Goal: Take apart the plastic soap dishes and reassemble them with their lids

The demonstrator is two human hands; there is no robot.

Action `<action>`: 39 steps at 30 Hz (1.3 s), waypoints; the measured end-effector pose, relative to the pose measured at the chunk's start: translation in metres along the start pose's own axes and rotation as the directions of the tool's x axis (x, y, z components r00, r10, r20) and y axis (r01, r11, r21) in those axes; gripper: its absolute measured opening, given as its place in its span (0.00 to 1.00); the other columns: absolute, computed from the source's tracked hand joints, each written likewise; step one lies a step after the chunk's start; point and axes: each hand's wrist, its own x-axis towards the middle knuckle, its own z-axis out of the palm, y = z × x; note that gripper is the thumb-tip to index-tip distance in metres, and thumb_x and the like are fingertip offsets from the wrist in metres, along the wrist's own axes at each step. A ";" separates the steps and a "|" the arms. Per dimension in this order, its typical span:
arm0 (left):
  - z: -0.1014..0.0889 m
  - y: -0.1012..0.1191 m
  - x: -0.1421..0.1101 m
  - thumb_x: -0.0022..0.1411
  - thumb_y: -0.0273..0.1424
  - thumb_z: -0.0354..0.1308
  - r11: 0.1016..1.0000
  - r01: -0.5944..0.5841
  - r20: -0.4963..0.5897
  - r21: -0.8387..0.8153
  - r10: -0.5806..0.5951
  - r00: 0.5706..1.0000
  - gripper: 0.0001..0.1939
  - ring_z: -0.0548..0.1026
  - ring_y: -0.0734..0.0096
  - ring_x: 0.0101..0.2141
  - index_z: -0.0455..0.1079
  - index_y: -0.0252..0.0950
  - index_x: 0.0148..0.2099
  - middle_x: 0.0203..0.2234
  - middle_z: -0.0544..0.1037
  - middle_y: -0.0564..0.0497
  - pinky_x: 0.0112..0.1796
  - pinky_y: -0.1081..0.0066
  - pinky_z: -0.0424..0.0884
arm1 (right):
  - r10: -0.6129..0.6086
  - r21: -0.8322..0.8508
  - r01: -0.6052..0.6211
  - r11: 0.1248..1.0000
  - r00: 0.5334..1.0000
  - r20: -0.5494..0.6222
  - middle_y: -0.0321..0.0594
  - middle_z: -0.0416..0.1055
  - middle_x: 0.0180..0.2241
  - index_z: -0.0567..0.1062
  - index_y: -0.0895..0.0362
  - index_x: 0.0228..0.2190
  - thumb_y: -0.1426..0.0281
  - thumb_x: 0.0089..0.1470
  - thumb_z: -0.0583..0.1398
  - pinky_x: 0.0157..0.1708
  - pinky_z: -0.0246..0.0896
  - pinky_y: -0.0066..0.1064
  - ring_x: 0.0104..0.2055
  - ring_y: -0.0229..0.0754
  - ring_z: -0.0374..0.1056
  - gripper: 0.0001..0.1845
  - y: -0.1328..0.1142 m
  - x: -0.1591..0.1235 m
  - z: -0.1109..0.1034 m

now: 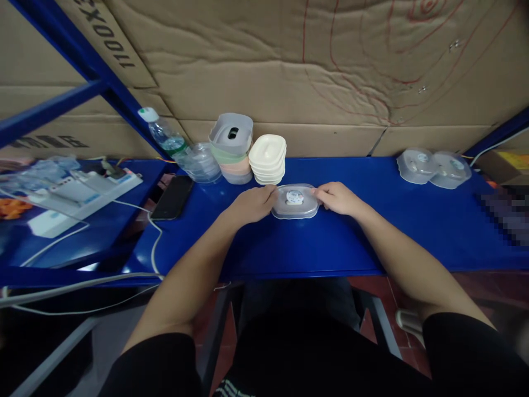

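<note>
A clear plastic food container [296, 209] with a round white label lies flat on the blue table in front of me. My left hand [257, 203] grips its left end, thumb and fingers closed on the rim. At the opposite end my right hand [336, 197] pinches the other edge. Just behind my left hand rises a stack of cream-coloured lids [268, 157]. Beside that stack stand nested containers [232, 146] in grey, green and peach, the top one showing a dark oval opening.
Two similar clear containers [417, 165] sit at the back right. A water bottle [167, 135], stacked clear round pieces [202, 164] and a black phone [172, 197] are at the left. Farther left lies a power strip [85, 201] with cables. Cardboard [264, 82] walls the back.
</note>
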 end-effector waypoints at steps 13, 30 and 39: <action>0.015 0.000 0.013 0.81 0.45 0.34 0.995 0.061 -0.114 0.082 -0.051 0.992 0.28 0.82 0.48 0.47 0.73 0.37 0.50 0.42 0.84 0.39 0.47 0.56 0.74 | 0.097 -0.067 -0.095 0.993 0.995 0.030 0.44 0.76 0.23 0.73 0.53 0.20 0.39 0.69 0.47 0.35 0.60 0.37 0.30 0.46 0.73 0.40 0.012 0.007 0.004; 0.025 -0.006 0.021 0.80 0.51 0.35 0.994 0.083 -0.151 -0.067 -0.092 0.984 0.31 0.82 0.49 0.50 0.75 0.39 0.49 0.45 0.85 0.39 0.50 0.58 0.73 | -0.477 0.028 0.477 0.878 0.879 -0.005 0.45 0.69 0.70 0.80 0.45 0.60 0.51 0.60 0.69 0.72 0.57 0.56 0.72 0.58 0.65 0.28 0.015 0.004 0.006; 0.021 -0.003 0.017 0.75 0.61 0.43 0.993 0.112 -0.054 -0.039 -0.114 0.992 0.38 0.79 0.41 0.58 0.72 0.38 0.67 0.53 0.84 0.37 0.58 0.50 0.71 | -0.020 -0.202 -0.032 0.979 0.968 -0.251 0.50 0.74 0.65 0.81 0.51 0.58 0.55 0.61 0.67 0.70 0.58 0.57 0.70 0.63 0.67 0.27 0.107 -0.005 -0.076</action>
